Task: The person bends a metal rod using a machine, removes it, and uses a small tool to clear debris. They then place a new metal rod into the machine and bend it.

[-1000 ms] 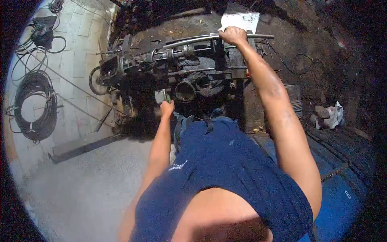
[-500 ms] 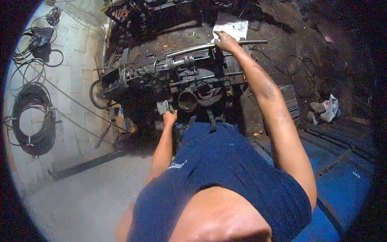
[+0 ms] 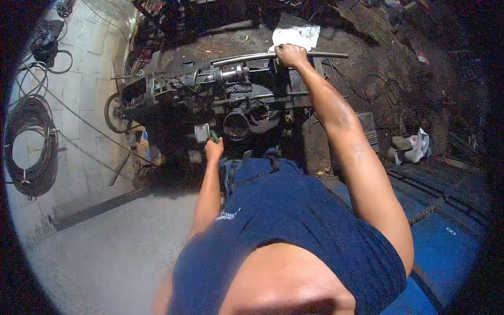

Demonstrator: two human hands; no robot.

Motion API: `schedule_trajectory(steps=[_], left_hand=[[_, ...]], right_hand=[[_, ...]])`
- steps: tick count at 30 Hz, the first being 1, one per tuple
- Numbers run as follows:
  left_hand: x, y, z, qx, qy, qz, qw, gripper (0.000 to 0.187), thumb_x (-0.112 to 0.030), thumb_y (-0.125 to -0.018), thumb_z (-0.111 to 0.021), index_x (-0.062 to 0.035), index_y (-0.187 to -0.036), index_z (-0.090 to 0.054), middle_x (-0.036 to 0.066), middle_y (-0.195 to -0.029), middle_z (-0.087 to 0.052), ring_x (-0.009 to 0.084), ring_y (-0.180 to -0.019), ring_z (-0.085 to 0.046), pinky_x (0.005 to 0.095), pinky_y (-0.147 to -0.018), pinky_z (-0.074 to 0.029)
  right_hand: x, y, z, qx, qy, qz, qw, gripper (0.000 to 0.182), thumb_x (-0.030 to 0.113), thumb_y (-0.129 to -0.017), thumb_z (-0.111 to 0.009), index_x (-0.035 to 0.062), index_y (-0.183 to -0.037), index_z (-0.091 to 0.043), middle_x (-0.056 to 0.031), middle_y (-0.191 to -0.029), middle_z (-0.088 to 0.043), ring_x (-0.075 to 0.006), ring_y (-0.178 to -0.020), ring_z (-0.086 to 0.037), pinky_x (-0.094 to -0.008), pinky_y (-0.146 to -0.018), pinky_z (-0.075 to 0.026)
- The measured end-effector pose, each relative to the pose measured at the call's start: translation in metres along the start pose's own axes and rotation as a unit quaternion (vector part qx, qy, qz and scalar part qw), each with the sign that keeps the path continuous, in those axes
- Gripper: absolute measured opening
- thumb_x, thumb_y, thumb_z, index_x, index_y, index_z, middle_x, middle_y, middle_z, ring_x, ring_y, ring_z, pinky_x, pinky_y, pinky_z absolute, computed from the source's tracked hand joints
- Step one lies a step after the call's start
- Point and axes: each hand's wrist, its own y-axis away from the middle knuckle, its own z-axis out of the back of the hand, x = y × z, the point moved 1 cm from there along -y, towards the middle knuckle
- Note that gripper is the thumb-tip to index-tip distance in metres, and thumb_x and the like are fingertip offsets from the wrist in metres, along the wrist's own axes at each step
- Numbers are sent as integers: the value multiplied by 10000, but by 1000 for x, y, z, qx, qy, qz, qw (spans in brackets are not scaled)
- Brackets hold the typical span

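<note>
My right hand (image 3: 292, 55) is closed over a long metal rod (image 3: 331, 54) that lies across the far side of a dark, greasy machine (image 3: 173, 92). Lower and to the left, my left hand (image 3: 213, 149) has its fingers closed around a small green handle (image 3: 214, 137). Just beyond that handle is a pale square plate (image 3: 201, 133); I cannot tell whether the two are joined. A round metal opening (image 3: 236, 127) in the machine sits right of my left hand. Behind my right hand lies a white sheet (image 3: 299, 38).
A coil of black cable (image 3: 30, 147) hangs at the left on the pale tiled wall (image 3: 84, 100). At the machine's left end is a handwheel (image 3: 111, 113). A white bag (image 3: 417, 146) rests at the right, above blue panels (image 3: 441, 231).
The camera view has shifted, so the machine appears slightly further left and higher. My right hand's fingers have curled further down around the rod. My left hand stays at the green handle.
</note>
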Motion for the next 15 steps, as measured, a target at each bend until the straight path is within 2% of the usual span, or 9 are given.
schedule_trajectory(steps=[3,7,10,15], left_hand=[[6,-5,2,43,-6,-5,999,372,-350,-771,-604,-15,-933,-617,226,-917,-614,395,-905,-572,444,-782,-455],[0,-3,8,44,-14,-3,999,385,-358,-766,-608,-24,-958,-618,224,-932,-614,391,-911,-573,441,-789,-454],[-5,-3,11,42,-68,26,996,394,-358,-760,-616,-32,-981,-618,226,-936,-613,388,-920,-571,433,-793,-452],[6,-11,0,43,-27,6,999,422,-360,-752,-625,-7,-982,-612,238,-924,-613,388,-924,-571,417,-794,-452]], right_hand=[[-2,1,0,-3,-5,-4,1000,537,494,-845,-349,63,-975,-642,-164,-1046,-609,-326,-978,-581,-430,-862,-436],[-4,1,0,-9,3,3,1000,535,490,-846,-343,66,-967,-647,-170,-1022,-616,-321,-963,-588,-436,-846,-444],[-4,-2,-1,-13,-3,16,1000,522,473,-843,-343,66,-952,-652,-174,-1008,-620,-314,-951,-594,-441,-833,-451],[-2,-2,0,-37,-7,28,999,488,437,-818,-361,67,-923,-661,-163,-990,-627,-303,-935,-601,-435,-829,-458]])
